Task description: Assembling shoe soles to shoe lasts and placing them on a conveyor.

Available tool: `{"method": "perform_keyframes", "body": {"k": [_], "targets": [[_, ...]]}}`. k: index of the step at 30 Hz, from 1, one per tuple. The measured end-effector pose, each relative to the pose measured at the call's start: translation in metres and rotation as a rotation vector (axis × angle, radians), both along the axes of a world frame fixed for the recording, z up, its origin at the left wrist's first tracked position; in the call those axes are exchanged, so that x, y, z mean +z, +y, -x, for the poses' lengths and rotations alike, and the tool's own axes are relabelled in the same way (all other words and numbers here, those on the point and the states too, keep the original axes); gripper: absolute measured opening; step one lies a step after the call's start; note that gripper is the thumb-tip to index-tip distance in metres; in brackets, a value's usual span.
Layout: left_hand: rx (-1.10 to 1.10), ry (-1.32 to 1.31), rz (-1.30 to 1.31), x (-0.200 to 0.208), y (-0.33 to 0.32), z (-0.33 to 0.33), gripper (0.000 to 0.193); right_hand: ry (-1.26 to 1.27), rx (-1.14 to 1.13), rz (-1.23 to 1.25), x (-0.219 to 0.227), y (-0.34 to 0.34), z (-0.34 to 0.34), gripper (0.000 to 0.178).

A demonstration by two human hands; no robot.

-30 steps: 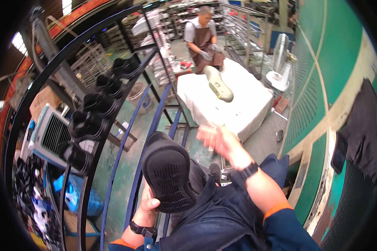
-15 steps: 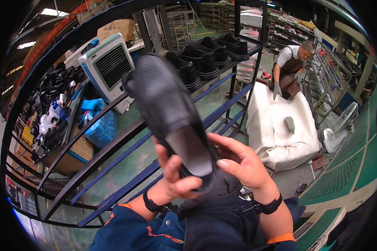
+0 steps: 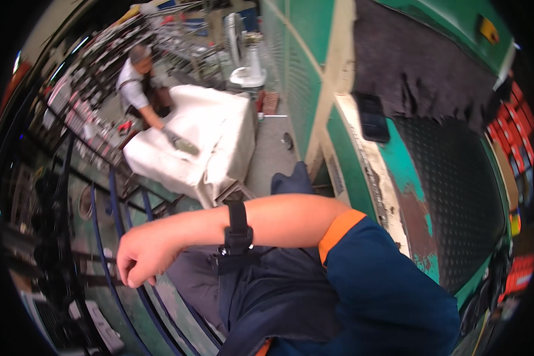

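My right hand (image 3: 148, 252) reaches leftward across my body, palm down, over the blue bars of a metal rack (image 3: 115, 249). Its fingers curl in and the thumb points downward; nothing shows between them, though the palm side is hidden. A black strap with a small device (image 3: 238, 231) is around that wrist. Dark shoes (image 3: 53, 207), blurred and dim, stand along the rack at the left. My left hand is outside the view, and so is any shoe held by it.
Ahead, a person with grey gloves (image 3: 171, 136) leans over a block draped in white cloth (image 3: 190, 148). A white fan (image 3: 234, 41) stands beyond. At the right are a green machine with a black studded mat (image 3: 456, 184), a dark cloth (image 3: 421, 65) and a phone (image 3: 372, 117).
The view has swung right. The black shoe that both hands held is out of sight, and so is my left hand. My right hand has come off it and curled.
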State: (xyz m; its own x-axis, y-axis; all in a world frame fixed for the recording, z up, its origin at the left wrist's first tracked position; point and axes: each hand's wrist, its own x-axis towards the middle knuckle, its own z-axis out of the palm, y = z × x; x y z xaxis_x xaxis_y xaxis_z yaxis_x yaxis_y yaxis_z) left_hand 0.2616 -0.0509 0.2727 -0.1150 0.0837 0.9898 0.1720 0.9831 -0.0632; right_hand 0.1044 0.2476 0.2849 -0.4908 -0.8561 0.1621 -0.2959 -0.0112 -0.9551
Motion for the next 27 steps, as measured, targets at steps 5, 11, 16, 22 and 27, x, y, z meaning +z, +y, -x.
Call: {"method": "perform_keyframes", "body": {"k": [5,11,16,22,27], "targets": [[-0.349,-0.676,0.248,-0.043,0.058,0.068,0.032,0.164,-0.262,-0.145,0.058,0.124,-0.003,0.034],[-0.614,-1.23,0.265,-0.098,0.129,0.129,0.034,0.16,-1.054,-0.553,0.105,0.341,-0.102,0.033],[-0.579,-1.326,0.247,-0.165,0.126,0.148,0.026,-0.102,-1.783,-0.27,0.078,0.511,-0.221,0.037],[-0.533,-1.292,0.107,-0.177,0.156,0.155,0.022,-0.224,-2.496,-0.308,-0.03,0.711,-0.343,0.042],[-0.488,-1.267,0.165,-0.167,0.157,0.148,0.02,0.135,-2.178,-1.267,-0.062,0.684,-0.214,0.046]]}}
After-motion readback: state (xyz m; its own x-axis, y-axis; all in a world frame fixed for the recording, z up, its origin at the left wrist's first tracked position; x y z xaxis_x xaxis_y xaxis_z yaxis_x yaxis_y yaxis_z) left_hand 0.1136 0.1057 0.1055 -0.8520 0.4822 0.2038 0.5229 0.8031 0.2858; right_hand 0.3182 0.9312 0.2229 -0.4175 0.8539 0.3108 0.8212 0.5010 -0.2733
